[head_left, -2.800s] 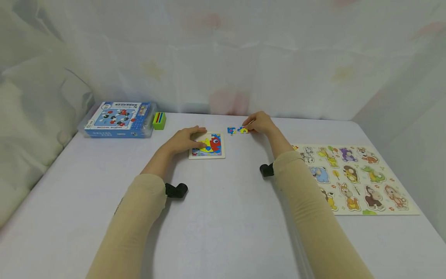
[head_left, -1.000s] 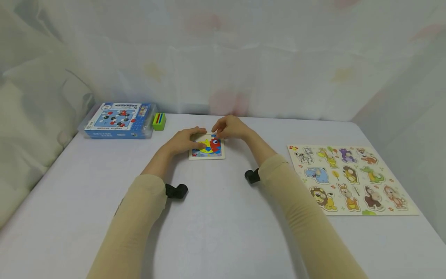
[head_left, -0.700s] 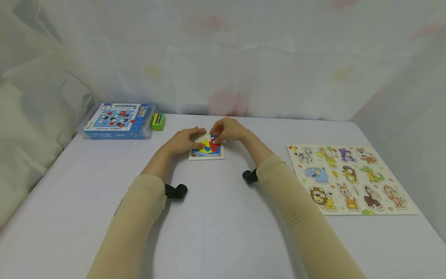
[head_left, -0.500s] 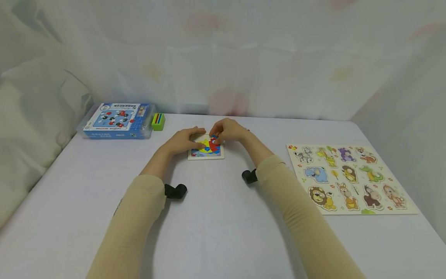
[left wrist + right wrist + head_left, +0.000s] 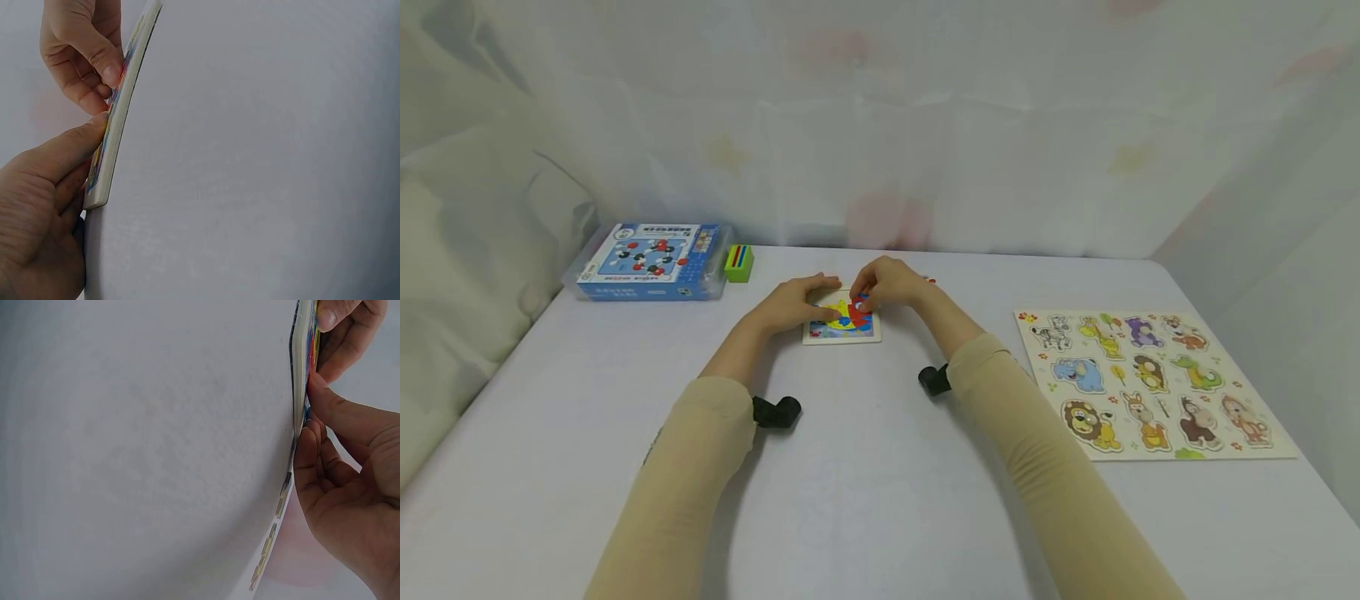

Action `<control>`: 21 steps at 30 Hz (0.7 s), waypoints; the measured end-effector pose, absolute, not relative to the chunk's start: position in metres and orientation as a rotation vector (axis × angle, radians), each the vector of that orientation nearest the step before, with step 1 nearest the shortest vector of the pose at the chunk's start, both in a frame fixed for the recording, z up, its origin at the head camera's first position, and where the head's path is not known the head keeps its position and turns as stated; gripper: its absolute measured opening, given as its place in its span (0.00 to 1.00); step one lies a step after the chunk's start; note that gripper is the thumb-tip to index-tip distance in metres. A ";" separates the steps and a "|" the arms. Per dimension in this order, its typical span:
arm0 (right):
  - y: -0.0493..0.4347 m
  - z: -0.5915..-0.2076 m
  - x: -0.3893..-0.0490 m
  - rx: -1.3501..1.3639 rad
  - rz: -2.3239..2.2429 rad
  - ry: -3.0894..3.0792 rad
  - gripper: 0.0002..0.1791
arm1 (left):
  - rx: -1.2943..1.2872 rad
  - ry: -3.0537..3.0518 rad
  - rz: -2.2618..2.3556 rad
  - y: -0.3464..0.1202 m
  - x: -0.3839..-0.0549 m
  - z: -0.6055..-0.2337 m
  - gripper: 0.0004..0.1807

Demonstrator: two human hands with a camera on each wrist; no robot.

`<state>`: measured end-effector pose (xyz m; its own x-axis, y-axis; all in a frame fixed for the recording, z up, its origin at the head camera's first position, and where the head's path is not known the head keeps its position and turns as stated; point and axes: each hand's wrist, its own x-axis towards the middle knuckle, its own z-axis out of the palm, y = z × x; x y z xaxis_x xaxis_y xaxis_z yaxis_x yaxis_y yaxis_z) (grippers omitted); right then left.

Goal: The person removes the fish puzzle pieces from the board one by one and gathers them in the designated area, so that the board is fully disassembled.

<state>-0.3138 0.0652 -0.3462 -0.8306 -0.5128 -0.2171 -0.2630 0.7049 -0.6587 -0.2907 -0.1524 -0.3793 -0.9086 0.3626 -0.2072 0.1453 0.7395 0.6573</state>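
A small square fish jigsaw puzzle (image 5: 842, 340) with a pale frame lies toward the back of the table. My left hand (image 5: 788, 303) holds it from the left, the thumb (image 5: 87, 134) over the picture and the other fingers along its far side. At its upper right, my right hand (image 5: 891, 282) has curled fingers, pinching a small puzzle piece at the red fish head; the piece is mostly hidden by the fingertips. In the right wrist view, the right thumb (image 5: 331, 403) touches the picture. Loose puzzle pieces (image 5: 284, 495) lie behind, mostly covered by the right wrist in the head view.
At the right lies a large animal puzzle board (image 5: 1150, 387). A blue molecule-set box (image 5: 647, 262) stands at the back left, beside a small green block (image 5: 739, 263) with coloured stripes. A white curtain (image 5: 1000, 167) hangs behind the table.
My right hand has come left from the loose pieces to the fish puzzle, then lowered onto its upper right part. Over the last half second it barely moves. The left hand stays on the puzzle.
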 end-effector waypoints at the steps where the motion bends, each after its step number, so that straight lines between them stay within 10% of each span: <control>1: 0.065 -0.347 -0.314 -0.605 -0.888 2.529 0.11 | 0.396 2.618 0.951 -0.152 -0.291 -0.380 0.36; 21: 0.063 -0.348 -0.314 -0.673 -0.829 2.582 0.09 | 0.405 2.624 0.947 -0.152 -0.290 -0.379 0.37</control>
